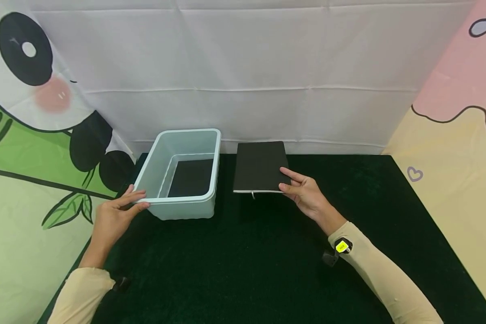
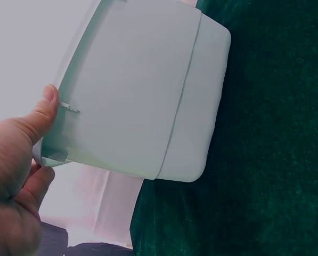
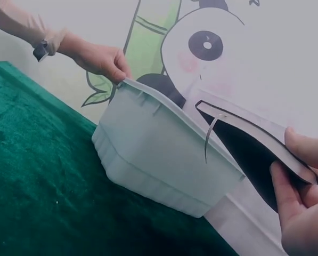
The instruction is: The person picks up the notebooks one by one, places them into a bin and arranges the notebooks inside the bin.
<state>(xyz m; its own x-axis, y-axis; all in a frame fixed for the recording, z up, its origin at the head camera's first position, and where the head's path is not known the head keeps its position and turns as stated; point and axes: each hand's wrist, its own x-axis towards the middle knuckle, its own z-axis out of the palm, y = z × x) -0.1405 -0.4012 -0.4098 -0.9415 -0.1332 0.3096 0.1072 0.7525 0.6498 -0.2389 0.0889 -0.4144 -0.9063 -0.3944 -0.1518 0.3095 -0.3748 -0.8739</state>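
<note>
My left hand (image 1: 114,217) grips the near left corner of a pale blue-green plastic bin (image 1: 186,209). In the left wrist view, the thumb (image 2: 46,109) lies at the rim and the fingers curl around the corner. Flat on the bin's floor is a black rectangular item (image 1: 192,178) that looks like a notebook cover. To the right of the bin, my right hand (image 1: 308,194) pinches a black notebook (image 1: 260,166) by its near right corner. Seen in the right wrist view, the notebook (image 3: 244,144) is closed, with white page edges and a thin ribbon marker (image 3: 208,140) hanging out.
A dark green cloth (image 1: 243,270) covers the table. Behind it hangs a white sheet (image 1: 247,67). Printed cloth with a panda (image 1: 52,117) stands along the left, and a pink and yellow one (image 1: 449,148) along the right.
</note>
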